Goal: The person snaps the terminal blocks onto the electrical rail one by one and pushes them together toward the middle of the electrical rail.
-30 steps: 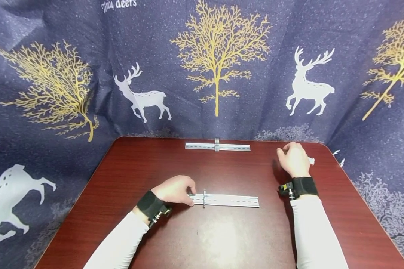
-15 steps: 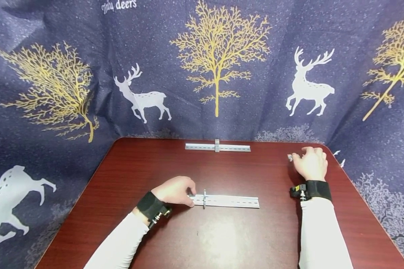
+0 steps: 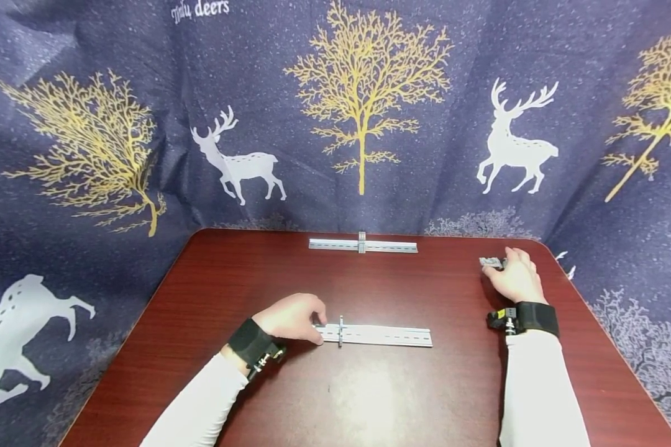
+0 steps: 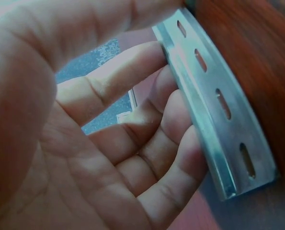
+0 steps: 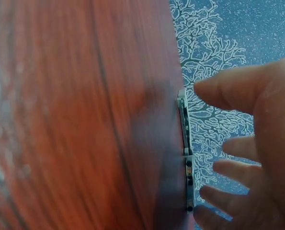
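A slotted metal DIN rail (image 3: 388, 335) lies across the middle of the table, with a thin upright metal clip (image 3: 341, 331) on it left of centre. My left hand (image 3: 292, 318) grips the rail's left end; in the left wrist view, the fingertips press against one long edge of the rail (image 4: 223, 103). At the back right, my right hand (image 3: 517, 278) hovers with spread fingers beside small silver metal pieces (image 3: 489, 262). In the right wrist view, those pieces (image 5: 185, 124) lie end to end on the table, and the thumb and fingers appear apart from them.
A second DIN rail (image 3: 391, 246) lies along the table's back edge, bearing a cluster of clips (image 3: 361, 242) near its middle. Behind the dark red table (image 3: 246, 267) hangs a blue curtain (image 3: 313, 205) printed with deer and trees.
My right hand has moved to the right and turned, uncovering the silver pieces on its left side. The left hand stays on the rail's end.
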`<act>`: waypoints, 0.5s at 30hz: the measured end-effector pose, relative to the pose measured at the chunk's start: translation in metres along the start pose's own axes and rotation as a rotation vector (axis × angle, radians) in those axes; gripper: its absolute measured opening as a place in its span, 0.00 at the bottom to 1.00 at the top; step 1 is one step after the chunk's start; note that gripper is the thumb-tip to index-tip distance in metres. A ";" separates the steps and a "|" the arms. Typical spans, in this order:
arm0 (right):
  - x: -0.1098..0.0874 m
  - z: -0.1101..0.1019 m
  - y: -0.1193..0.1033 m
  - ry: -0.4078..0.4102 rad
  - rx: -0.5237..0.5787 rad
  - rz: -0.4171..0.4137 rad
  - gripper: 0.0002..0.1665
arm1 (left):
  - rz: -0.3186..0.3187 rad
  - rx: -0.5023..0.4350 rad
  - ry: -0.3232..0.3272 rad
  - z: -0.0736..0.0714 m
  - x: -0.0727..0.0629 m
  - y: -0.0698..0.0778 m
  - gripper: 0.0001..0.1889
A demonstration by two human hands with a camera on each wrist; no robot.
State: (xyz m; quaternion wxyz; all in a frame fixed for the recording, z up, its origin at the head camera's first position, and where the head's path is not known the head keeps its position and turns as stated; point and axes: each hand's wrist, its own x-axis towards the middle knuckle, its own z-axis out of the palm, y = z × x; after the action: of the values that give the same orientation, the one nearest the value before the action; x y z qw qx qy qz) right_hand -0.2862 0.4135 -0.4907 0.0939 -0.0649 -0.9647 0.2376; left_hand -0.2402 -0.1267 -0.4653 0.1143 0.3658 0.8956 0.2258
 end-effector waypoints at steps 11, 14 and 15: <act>-0.002 -0.002 0.004 -0.037 -0.078 -0.003 0.31 | 0.012 0.016 -0.004 -0.001 0.001 0.000 0.13; -0.003 -0.004 0.005 -0.055 -0.078 0.000 0.33 | 0.015 0.012 -0.004 -0.001 0.001 0.001 0.13; -0.004 -0.005 0.005 -0.057 -0.077 0.000 0.34 | 0.015 0.011 -0.004 -0.001 0.001 0.001 0.13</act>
State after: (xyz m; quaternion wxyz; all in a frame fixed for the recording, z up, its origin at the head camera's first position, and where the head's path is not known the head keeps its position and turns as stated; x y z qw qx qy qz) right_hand -0.2812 0.4192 -0.4897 0.0640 -0.0615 -0.9753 0.2022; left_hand -0.2406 -0.1260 -0.4642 0.1121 0.3736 0.8939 0.2209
